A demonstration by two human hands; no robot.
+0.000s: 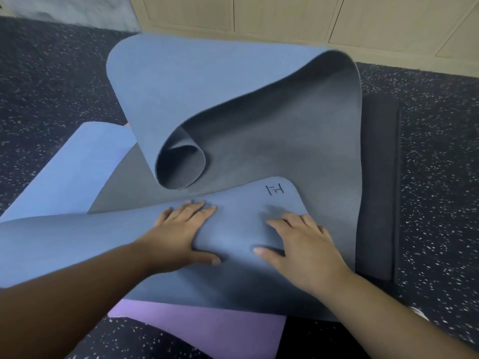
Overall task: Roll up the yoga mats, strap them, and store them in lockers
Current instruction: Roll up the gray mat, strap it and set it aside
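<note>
A blue yoga mat with a grey underside (233, 81) lies crumpled on the floor, its far end curled into a loose open roll. Its near end is folded over blue side up, with a small black logo near the corner. My left hand (181, 234) presses flat on this folded end, fingers spread. My right hand (298, 244) presses flat beside it, fingers straight. A lighter blue mat (77, 172) shows at the left beneath it. A purple mat (197, 322) lies underneath at the bottom. A black mat (381, 177) lies at the right.
Dark speckled rubber flooring (51, 86) surrounds the mats. Beige locker doors (285, 16) run along the far wall, all closed.
</note>
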